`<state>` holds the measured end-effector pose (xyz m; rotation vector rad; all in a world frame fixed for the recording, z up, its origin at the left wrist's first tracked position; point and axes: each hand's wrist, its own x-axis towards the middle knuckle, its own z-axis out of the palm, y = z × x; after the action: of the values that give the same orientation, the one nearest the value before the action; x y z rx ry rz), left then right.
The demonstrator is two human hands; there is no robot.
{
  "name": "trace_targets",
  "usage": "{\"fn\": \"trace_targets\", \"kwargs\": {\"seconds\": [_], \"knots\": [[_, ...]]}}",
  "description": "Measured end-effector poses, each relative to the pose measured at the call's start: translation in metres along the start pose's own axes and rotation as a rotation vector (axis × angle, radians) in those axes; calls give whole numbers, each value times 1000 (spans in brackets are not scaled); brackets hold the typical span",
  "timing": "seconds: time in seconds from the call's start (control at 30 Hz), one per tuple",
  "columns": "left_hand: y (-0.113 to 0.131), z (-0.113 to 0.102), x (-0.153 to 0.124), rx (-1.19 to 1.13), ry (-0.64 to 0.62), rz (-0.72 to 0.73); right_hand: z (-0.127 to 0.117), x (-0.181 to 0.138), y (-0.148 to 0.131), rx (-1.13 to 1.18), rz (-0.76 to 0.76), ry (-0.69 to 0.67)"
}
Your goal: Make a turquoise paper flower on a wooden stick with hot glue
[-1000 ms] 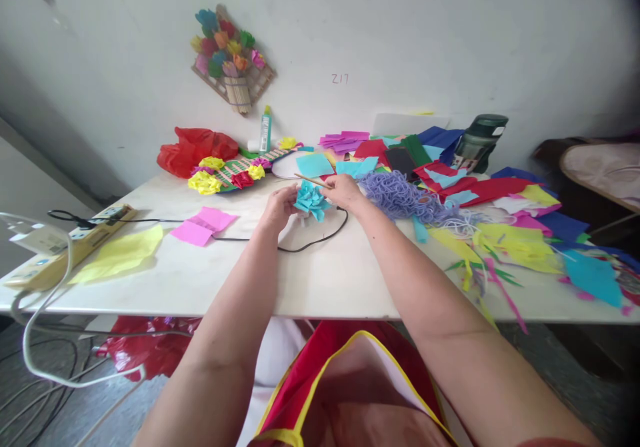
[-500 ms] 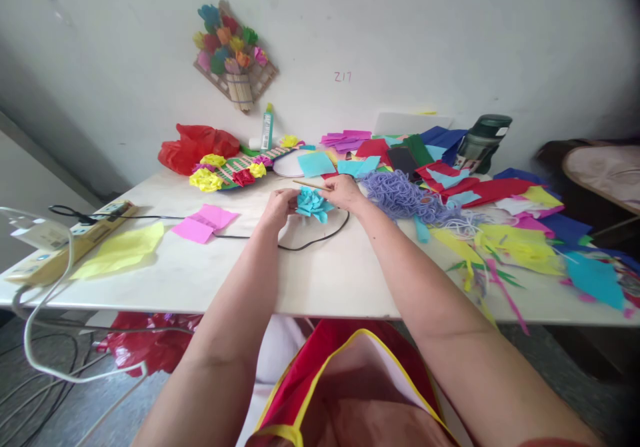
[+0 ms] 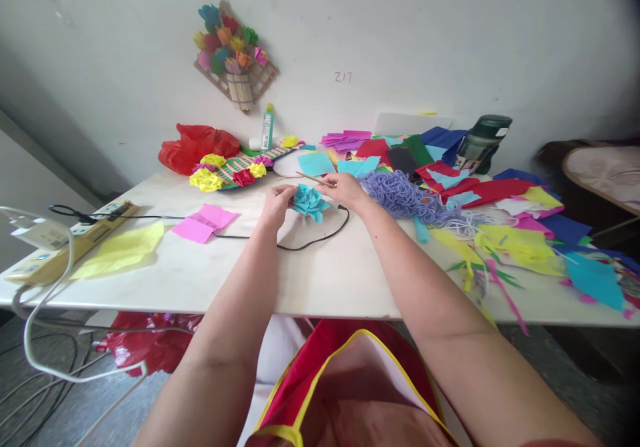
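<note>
A light-blue paper flower [image 3: 309, 203] with layered, pointed petals is pinched at its left side by my left hand [image 3: 280, 202]. My right hand [image 3: 343, 190] is closed on a thin wooden stick [image 3: 316, 179], which points up and to the left above the flower. The fingertips of that hand are close to the flower's right edge; whether they touch it I cannot tell. Beneath the flower, a black cable [image 3: 313, 242] curves across the white table [image 3: 330, 280].
Purple yarn [image 3: 400, 194] lies right of my hands, with coloured paper sheets around it. Behind stand a glue bottle [image 3: 267, 127] and a dark green bottle [image 3: 484, 144]. Left are a flower-decorated board [image 3: 235, 170], pink paper [image 3: 204, 223], yellow paper [image 3: 120, 250] and a power strip [image 3: 75, 240].
The flower has shifted slightly left and its petals look more spread. My right hand and the stick have drawn back a little from it, and the stick tilts more steeply.
</note>
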<state>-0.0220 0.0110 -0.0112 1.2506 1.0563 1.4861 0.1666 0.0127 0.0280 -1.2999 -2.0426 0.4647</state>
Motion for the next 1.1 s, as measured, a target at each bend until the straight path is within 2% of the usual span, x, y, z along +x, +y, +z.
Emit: {"fn": "trace_targets", "kwargs": {"seconds": [0.2, 0.4, 0.53, 0.63, 0.8, 0.93, 1.1], "knots": [[2, -2, -1, 23, -11, 10, -13, -2, -1, 65, -83, -27], [5, -2, -3, 47, -29, 9, -9, 0, -2, 43, -141, -31], [6, -1, -5, 76, -42, 15, -8, -4, -6, 6, -129, -73], [7, -1, -6, 94, -85, 14, -8, -4, -7, -54, -127, -84], [8, 0, -7, 99, -160, -5, -6, 1, -4, -120, -194, -24], [6, -1, -7, 108, -200, -15, -6, 0, -2, -161, -169, -32], [4, -3, -6, 116, -239, -2, -6, -4, -2, -84, -127, -77]]}}
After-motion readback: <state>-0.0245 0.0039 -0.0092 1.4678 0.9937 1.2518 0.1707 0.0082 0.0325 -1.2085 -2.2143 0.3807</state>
